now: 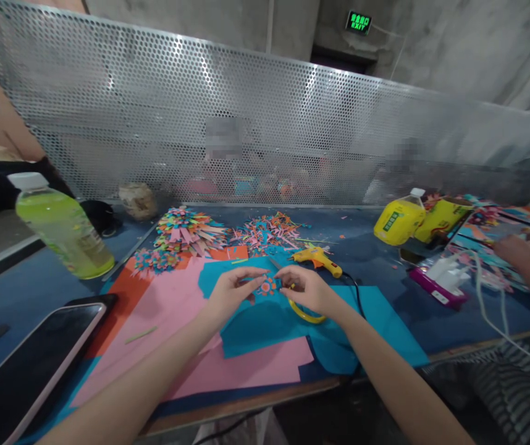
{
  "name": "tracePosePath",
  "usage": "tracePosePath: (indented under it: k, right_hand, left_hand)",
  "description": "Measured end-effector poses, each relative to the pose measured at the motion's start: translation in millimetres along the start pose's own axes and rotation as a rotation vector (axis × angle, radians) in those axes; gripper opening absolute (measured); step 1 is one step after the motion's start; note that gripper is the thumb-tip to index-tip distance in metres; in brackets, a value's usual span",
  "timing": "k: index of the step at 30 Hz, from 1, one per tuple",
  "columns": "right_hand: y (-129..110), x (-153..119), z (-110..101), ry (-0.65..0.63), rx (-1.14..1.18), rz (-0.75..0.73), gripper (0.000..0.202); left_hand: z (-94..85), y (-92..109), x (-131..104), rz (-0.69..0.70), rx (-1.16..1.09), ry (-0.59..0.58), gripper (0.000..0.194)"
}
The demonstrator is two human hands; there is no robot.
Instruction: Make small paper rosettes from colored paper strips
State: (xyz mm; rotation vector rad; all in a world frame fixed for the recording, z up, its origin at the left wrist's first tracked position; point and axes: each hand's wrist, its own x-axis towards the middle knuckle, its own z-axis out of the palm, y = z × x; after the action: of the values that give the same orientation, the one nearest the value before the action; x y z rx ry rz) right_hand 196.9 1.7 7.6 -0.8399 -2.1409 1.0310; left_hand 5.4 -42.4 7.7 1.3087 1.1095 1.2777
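Between my two hands is a small orange and pink paper flower (267, 285), above a blue paper sheet (256, 327). My left hand (235, 290) is closed, with thumb and fingertips at the flower's left edge. On the flower's other side, my right hand (309, 290) has its fingers drawn together in a pinch. A bit of blue shows at those fingertips, too small to make out. Under the right hand are scissors with a yellow handle (311, 317); their blade points away from me, and the middle is hidden. A yellow glue gun (318, 258) lies just beyond.
Fringed paper balls (188, 233) and a heap of paper strips (269, 233) lie behind my hands. Pink paper (167, 309), a phone (37, 371) and a green drink bottle (63, 228) are leftward. Rightward are a power strip (438, 287), its cable and another person's hands (519, 256).
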Motion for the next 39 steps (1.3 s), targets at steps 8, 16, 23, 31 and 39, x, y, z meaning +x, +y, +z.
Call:
tracePosePath:
  k: [8, 16, 23, 31, 39]
  right_hand:
    - [3.6, -1.5, 3.7, -0.105, 0.105, 0.043, 0.022]
    - [-1.4, -4.5, 4.6, -0.219, 0.140, 0.054, 0.027]
    - [-1.6, -2.4, 7.4, -0.143, 0.181, 0.059, 0.027]
    - [0.1, 0.7, 5.4, -0.055, 0.213, 0.123, 0.027]
    - [2.0, 1.1, 4.9, -0.078, 0.215, 0.123, 0.029]
  left_hand:
    - [2.5, -1.4, -1.6, 0.058, -0.015, -0.101, 0.036]
    - [2.2, -2.0, -2.8, 0.087, 0.044, -0.083, 0.033]
    - [5.5, -1.1, -1.3, 0.090, 0.052, -0.025, 0.033]
    - [4.7, -7.6, -0.4, 0.057, 0.080, -0.066, 0.040]
    - [8.4, -8.4, 0.6, 0.028, 0.036, -0.065, 0.037]
